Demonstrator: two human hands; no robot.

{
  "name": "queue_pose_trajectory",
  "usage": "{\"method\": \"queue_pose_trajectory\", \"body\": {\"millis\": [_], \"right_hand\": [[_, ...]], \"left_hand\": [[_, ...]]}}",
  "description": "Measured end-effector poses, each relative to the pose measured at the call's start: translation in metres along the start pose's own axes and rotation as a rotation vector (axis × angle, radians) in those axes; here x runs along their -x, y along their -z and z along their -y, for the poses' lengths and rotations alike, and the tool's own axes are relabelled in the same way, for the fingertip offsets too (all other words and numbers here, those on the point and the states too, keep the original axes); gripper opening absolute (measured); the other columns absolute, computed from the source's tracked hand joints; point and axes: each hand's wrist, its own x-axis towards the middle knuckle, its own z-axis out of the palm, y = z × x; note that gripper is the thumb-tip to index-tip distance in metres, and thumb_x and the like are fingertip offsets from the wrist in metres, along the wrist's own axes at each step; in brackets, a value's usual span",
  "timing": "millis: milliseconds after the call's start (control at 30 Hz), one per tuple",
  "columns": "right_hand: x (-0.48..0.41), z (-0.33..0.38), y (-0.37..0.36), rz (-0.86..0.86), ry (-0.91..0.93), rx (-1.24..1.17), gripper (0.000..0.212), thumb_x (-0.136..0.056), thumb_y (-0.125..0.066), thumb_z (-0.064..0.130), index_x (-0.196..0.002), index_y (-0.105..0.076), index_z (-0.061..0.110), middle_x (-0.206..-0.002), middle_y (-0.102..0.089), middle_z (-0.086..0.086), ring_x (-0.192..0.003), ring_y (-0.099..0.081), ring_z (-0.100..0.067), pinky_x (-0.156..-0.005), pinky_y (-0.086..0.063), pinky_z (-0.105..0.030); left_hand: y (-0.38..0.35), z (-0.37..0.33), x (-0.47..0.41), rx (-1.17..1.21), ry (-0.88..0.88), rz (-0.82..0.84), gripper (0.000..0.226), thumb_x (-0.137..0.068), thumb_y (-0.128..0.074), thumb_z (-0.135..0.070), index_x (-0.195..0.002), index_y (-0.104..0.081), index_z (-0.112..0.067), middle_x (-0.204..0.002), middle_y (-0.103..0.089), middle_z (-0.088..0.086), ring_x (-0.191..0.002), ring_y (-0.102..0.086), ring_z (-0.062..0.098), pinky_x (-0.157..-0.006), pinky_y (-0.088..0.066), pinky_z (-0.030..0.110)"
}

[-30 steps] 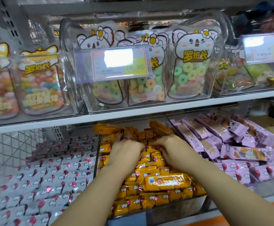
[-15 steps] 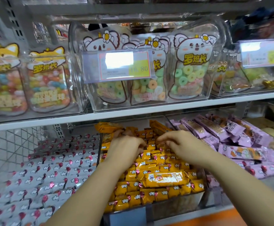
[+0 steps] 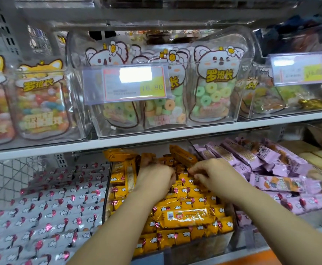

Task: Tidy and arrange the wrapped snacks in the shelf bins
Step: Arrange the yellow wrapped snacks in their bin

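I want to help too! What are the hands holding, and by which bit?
Cannot tell: the left hand and right hand curl their fingers into the orange snacks, hiding any hold.

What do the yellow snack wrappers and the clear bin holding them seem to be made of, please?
Yellow snack wrappers: likely thin plastic film, glossy, judging by crinkles and glare; the red marks glint like foil. Clear bin: probably rigid transparent plastic, perhaps acrylic, since the snacks show through its front wall.

Orange-wrapped snack bars (image 3: 185,217) fill the middle clear bin (image 3: 200,247), mostly in rows. One lies crosswise on top near the front, and several sit jumbled at the back. White-wrapped snacks (image 3: 51,207) lie in rows on the left, purple-wrapped snacks (image 3: 271,169) heaped on the right.
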Motion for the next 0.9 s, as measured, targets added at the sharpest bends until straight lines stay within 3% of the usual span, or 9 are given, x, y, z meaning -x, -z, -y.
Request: {"method": "queue_pose_trajectory", "body": {"millis": [67, 233, 300, 367, 500, 667, 733, 800, 900], "right_hand": [[-0.005, -0.001, -0.001, -0.023, 0.001, -0.026, 0.024, -0.092, -0.057, 0.021, -0.112, -0.068, 0.028, -0.115, -0.067, 0.011, -0.107, -0.059, -0.007, -0.097, -0.041, -0.024], [-0.014, 0.0, -0.004, -0.028, -0.015, -0.174, 0.029, -0.091, -0.059, 0.024, -0.12, -0.064, 0.024, -0.116, -0.066, 0.004, -0.102, -0.061, -0.01, -0.086, -0.045, -0.02], [-0.016, 0.001, -0.004, 0.005, -0.011, -0.231, 0.036, -0.089, -0.062, 0.029, -0.124, -0.059, 0.026, -0.11, -0.068, 0.003, -0.094, -0.063, -0.012, -0.078, -0.05, -0.02], [-0.015, 0.004, -0.004, 0.02, -0.002, -0.244, 0.046, -0.088, -0.063, 0.031, -0.132, -0.052, 0.028, -0.108, -0.064, 0.006, -0.095, -0.06, -0.013, -0.067, -0.043, -0.011], [-0.015, 0.008, -0.005, -0.013, 0.027, -0.219, 0.058, -0.087, -0.064, 0.033, -0.14, -0.041, 0.03, -0.125, -0.061, 0.006, -0.111, -0.058, -0.015, -0.086, -0.046, -0.022], [-0.013, 0.005, -0.002, -0.107, -0.041, -0.385, 0.038, -0.086, -0.066, 0.028, -0.122, -0.056, 0.021, -0.091, -0.063, 0.006, -0.069, -0.055, 0.0, -0.054, -0.039, -0.006], [-0.013, 0.002, 0.002, -0.224, -0.099, -0.464, 0.028, -0.085, -0.067, 0.027, -0.111, -0.058, 0.022, -0.061, -0.055, 0.01, -0.05, -0.05, 0.005, -0.044, -0.035, -0.01], [-0.013, 0.001, 0.004, -0.292, -0.123, -0.467, 0.026, -0.084, -0.068, 0.025, -0.108, -0.058, 0.023, -0.043, -0.043, 0.011, -0.04, -0.046, 0.005, -0.041, -0.033, -0.01], [-0.011, 0.006, 0.004, -0.331, -0.061, -0.433, 0.032, -0.085, -0.067, 0.023, -0.116, -0.061, 0.019, -0.068, -0.058, 0.018, -0.057, -0.048, 0.006, -0.054, -0.035, -0.001]], "left_hand": [[0.001, 0.002, 0.002, 0.003, 0.006, -0.026, 0.017, -0.097, -0.046, -0.026, -0.101, -0.063, -0.026, -0.099, -0.062, -0.004, -0.098, -0.056, 0.018, -0.105, -0.027, 0.037], [0.015, 0.014, 0.002, 0.207, 0.09, -0.161, 0.02, -0.099, -0.04, -0.027, -0.112, -0.054, -0.02, -0.107, -0.058, 0.002, -0.095, -0.058, 0.022, -0.083, -0.046, 0.033], [0.021, 0.02, 0.001, 0.338, 0.148, -0.234, 0.019, -0.099, -0.042, -0.023, -0.113, -0.053, -0.016, -0.103, -0.055, 0.0, -0.094, -0.056, 0.021, -0.076, -0.044, 0.029], [0.024, 0.022, 0.002, 0.457, 0.228, -0.251, 0.021, -0.1, -0.04, -0.021, -0.114, -0.053, -0.012, -0.1, -0.053, 0.001, -0.09, -0.053, 0.019, -0.07, -0.036, 0.025], [0.028, 0.026, 0.004, 0.605, 0.368, -0.302, 0.025, -0.102, -0.037, -0.021, -0.117, -0.053, -0.009, -0.099, -0.055, 0.004, -0.077, -0.045, 0.013, -0.059, -0.028, 0.02], [0.029, 0.025, 0.007, 0.757, 0.376, -0.269, 0.019, -0.101, -0.04, -0.02, -0.113, -0.051, -0.011, -0.09, -0.054, -0.007, -0.058, -0.043, 0.001, -0.043, -0.034, 0.013], [0.021, 0.025, 0.01, 0.615, 0.322, -0.176, 0.026, -0.1, -0.042, -0.023, -0.124, -0.05, -0.018, -0.102, -0.06, -0.002, -0.065, -0.05, 0.008, -0.052, -0.04, 0.017], [0.014, 0.023, 0.014, 0.386, 0.266, -0.066, 0.029, -0.099, -0.045, -0.03, -0.126, -0.051, -0.027, -0.112, -0.062, -0.001, -0.089, -0.059, 0.015, -0.075, -0.049, 0.026], [0.009, 0.013, 0.015, 0.157, 0.132, 0.007, 0.027, -0.095, -0.049, -0.041, -0.121, -0.056, -0.037, -0.122, -0.06, -0.008, -0.111, -0.056, 0.014, -0.089, -0.044, 0.031]]}}
